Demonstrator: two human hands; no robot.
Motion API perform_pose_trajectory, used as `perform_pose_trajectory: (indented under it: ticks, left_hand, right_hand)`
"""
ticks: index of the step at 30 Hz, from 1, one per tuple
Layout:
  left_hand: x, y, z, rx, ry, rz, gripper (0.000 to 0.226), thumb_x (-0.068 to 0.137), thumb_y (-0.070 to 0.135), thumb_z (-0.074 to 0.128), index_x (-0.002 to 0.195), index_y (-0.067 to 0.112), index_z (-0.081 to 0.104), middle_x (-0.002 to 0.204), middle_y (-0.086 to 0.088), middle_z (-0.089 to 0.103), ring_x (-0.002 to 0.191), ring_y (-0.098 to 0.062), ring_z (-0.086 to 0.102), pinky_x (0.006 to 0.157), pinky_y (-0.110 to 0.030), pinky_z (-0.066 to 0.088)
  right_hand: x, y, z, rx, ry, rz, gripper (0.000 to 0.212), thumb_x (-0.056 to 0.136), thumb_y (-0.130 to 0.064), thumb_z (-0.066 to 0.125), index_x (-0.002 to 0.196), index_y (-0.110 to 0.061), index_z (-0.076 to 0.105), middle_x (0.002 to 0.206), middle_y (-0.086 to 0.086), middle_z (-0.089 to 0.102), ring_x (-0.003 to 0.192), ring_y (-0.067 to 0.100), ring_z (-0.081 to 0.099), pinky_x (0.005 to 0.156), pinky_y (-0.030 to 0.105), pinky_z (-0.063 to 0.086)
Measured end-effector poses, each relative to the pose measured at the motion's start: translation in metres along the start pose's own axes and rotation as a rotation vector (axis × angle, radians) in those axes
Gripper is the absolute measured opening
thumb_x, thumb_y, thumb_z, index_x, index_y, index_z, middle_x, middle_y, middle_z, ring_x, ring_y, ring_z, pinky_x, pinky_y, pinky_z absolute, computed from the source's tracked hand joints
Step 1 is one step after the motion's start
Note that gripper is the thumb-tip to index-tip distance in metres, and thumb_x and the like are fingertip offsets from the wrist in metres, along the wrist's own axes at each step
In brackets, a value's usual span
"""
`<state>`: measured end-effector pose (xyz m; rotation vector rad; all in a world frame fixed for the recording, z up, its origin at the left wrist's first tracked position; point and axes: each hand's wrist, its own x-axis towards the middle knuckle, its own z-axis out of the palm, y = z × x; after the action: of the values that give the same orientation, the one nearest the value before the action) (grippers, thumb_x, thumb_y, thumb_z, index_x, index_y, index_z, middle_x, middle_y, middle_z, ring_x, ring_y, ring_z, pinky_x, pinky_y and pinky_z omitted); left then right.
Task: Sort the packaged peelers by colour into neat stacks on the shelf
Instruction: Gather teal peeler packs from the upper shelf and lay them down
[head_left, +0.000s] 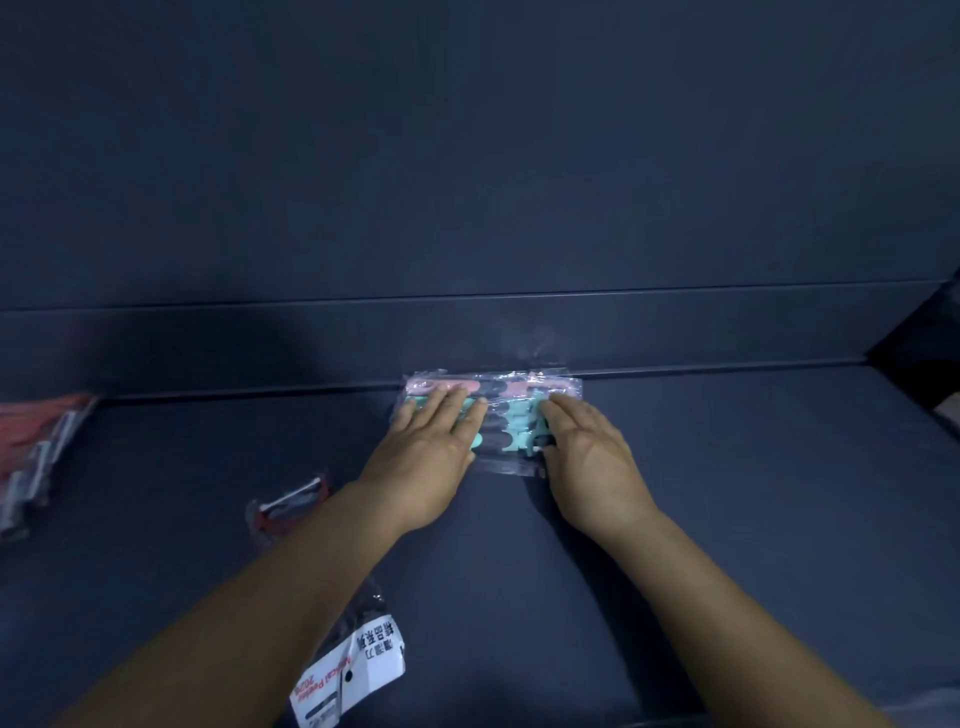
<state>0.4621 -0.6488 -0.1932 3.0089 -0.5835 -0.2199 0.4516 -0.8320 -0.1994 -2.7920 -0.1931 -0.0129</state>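
Note:
A stack of clear packets with teal and pink peelers (506, 415) lies on the dark shelf (727, 493) against its back ledge. My left hand (431, 447) lies flat on the stack's left half, fingers straight. My right hand (587, 447) rests on its right half, fingers extended over the packets. A red peeler packet (288, 506) lies loose to the left of my left forearm. A pile of red peeler packets (36, 457) sits at the far left edge. A packet with a white and red label (348, 670) lies under my left forearm near the front.
The back wall (467, 156) of the shelf rises just behind the ledge. A dark side panel (919, 332) closes the shelf at the right.

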Motion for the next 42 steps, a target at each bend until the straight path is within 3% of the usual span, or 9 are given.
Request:
perform_pose_trajectory:
  ticks: [5, 10, 15, 21, 26, 30, 33, 37, 42]
  left_hand:
    - [-0.032, -0.014, -0.020, -0.036, 0.038, 0.008, 0.056, 0.101, 0.034, 0.034, 0.150, 0.018, 0.015, 0.159, -0.001, 0.005, 0.146, -0.015, -0.003, 0.117, -0.037, 0.000]
    - [-0.096, -0.043, -0.029, -0.045, 0.017, -0.023, 0.052, 0.097, 0.043, 0.040, 0.145, 0.024, 0.030, 0.154, 0.004, 0.022, 0.145, -0.015, 0.010, 0.114, -0.031, 0.009]
    - [-0.158, -0.067, -0.014, -0.108, 0.142, -0.178, 0.056, 0.091, 0.048, 0.048, 0.139, 0.022, 0.035, 0.128, 0.002, 0.038, 0.120, -0.017, 0.034, 0.100, -0.028, 0.034]
    - [-0.190, -0.091, -0.005, -0.285, 0.091, -0.246, 0.046, 0.095, 0.044, 0.043, 0.134, 0.019, 0.044, 0.120, -0.006, 0.048, 0.121, -0.025, 0.038, 0.100, -0.036, 0.038]
    - [-0.207, -0.112, -0.009, -0.318, 0.107, -0.291, 0.042, 0.092, 0.040, 0.050, 0.127, 0.017, 0.051, 0.115, -0.010, 0.054, 0.117, -0.028, 0.045, 0.097, -0.037, 0.042]
    - [-0.215, -0.122, -0.008, -0.302, 0.128, -0.344, 0.041, 0.088, 0.024, 0.060, 0.126, 0.015, 0.047, 0.124, -0.010, 0.053, 0.119, -0.029, 0.044, 0.097, -0.035, 0.040]
    - [-0.223, -0.128, -0.006, -0.266, 0.161, -0.355, 0.040, 0.086, 0.009, 0.058, 0.123, 0.012, 0.044, 0.124, -0.008, 0.053, 0.118, -0.027, 0.043, 0.092, -0.033, 0.041]
    - [-0.244, -0.148, -0.011, -0.228, 0.247, -0.325, 0.051, 0.086, 0.004, 0.055, 0.134, 0.015, 0.040, 0.127, -0.002, 0.049, 0.120, -0.022, 0.039, 0.098, -0.031, 0.039]
    - [-0.283, -0.183, -0.024, -0.195, 0.268, -0.272, 0.050, 0.087, 0.001, 0.051, 0.134, 0.018, 0.044, 0.124, 0.000, 0.050, 0.117, -0.019, 0.041, 0.098, -0.031, 0.038]
  right_hand:
    - [-0.012, -0.027, -0.007, 0.038, 0.016, -0.099, 0.055, 0.095, -0.025, 0.045, 0.147, -0.015, 0.029, 0.155, 0.000, 0.026, 0.144, 0.018, 0.019, 0.119, 0.029, 0.014]
    - [-0.046, -0.088, -0.010, 0.142, -0.091, -0.221, 0.050, 0.092, -0.031, 0.053, 0.139, -0.019, 0.040, 0.139, 0.000, 0.045, 0.132, 0.018, 0.035, 0.107, 0.022, 0.027]
    - [-0.077, -0.151, 0.010, 0.118, -0.266, -0.135, 0.044, 0.088, -0.039, 0.057, 0.127, -0.022, 0.048, 0.120, 0.002, 0.051, 0.115, 0.023, 0.052, 0.091, 0.030, 0.042]
    - [-0.091, -0.213, 0.042, 0.215, -0.231, 0.026, 0.027, 0.084, -0.029, 0.060, 0.107, -0.016, 0.060, 0.101, 0.007, 0.065, 0.093, 0.026, 0.061, 0.067, 0.025, 0.039]
    - [-0.104, -0.251, 0.049, 0.348, -0.289, -0.062, 0.044, 0.084, -0.006, 0.042, 0.116, -0.027, 0.063, 0.106, 0.003, 0.070, 0.098, 0.023, 0.063, 0.083, 0.029, 0.050]
    - [-0.104, -0.263, 0.053, 0.345, -0.165, -0.019, 0.041, 0.084, -0.002, 0.041, 0.093, -0.032, 0.068, 0.109, -0.001, 0.069, 0.103, 0.019, 0.061, 0.084, 0.025, 0.046]
    - [-0.099, -0.263, 0.057, 0.314, -0.030, 0.060, 0.024, 0.089, -0.014, 0.050, 0.111, -0.020, 0.057, 0.114, 0.007, 0.052, 0.108, 0.029, 0.054, 0.088, 0.031, 0.044]
    - [-0.092, -0.271, 0.066, 0.321, -0.061, 0.013, 0.042, 0.092, -0.033, 0.055, 0.130, -0.019, 0.047, 0.122, 0.008, 0.052, 0.115, 0.028, 0.050, 0.095, 0.033, 0.041]
    - [-0.092, -0.303, 0.074, 0.441, -0.172, -0.170, 0.053, 0.083, -0.019, 0.067, 0.131, -0.028, 0.047, 0.112, -0.003, 0.061, 0.092, 0.010, 0.060, 0.078, 0.017, 0.039]
